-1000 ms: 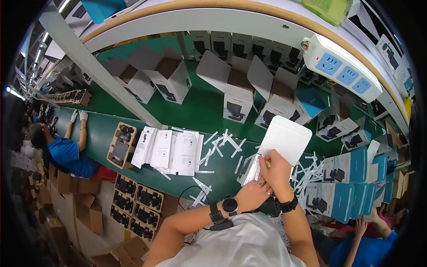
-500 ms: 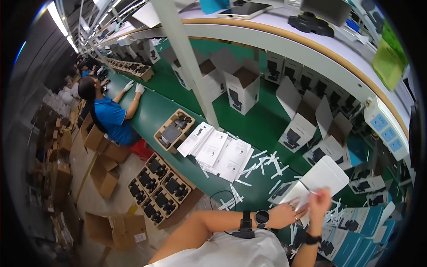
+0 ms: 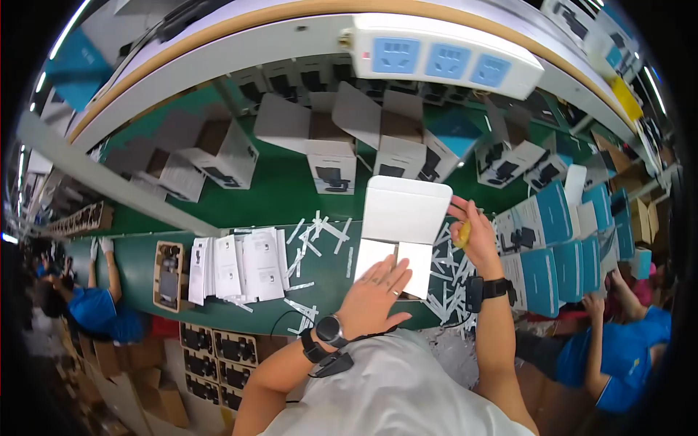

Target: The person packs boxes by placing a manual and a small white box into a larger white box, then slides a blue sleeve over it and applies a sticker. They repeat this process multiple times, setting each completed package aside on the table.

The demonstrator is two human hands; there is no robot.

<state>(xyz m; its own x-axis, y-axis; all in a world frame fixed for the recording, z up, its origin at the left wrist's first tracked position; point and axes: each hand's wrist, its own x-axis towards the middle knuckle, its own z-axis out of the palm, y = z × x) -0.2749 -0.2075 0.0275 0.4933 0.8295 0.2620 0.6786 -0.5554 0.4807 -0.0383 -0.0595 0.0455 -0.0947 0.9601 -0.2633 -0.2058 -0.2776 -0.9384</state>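
Note:
A white carton (image 3: 408,211) lies in front of me with its lid flap raised on the far side. Two white inner flaps are folded in, with a narrow gap between them. My left hand (image 3: 379,292) rests flat on these flaps, fingers spread, pressing near the gap. At the right edge of the raised lid is my right hand (image 3: 476,234), its upper fingers stretched toward the lid. A small yellow object (image 3: 464,235), perhaps a cutter handle, is held in its curled lower fingers. Most of that object is hidden by the hand.
White paper strips (image 3: 316,236) litter the green bench around the carton. Booklets (image 3: 251,265) and a moulded tray (image 3: 169,276) lie left; teal-and-white boxes (image 3: 538,283) stand right. Open cartons (image 3: 332,156) line the back beneath a power strip (image 3: 443,58). Co-workers sit on both sides.
My view has swung to the right. My right hand has moved from beside my left hand over the flaps to the lid's right edge. My left hand now lies flat on the flaps.

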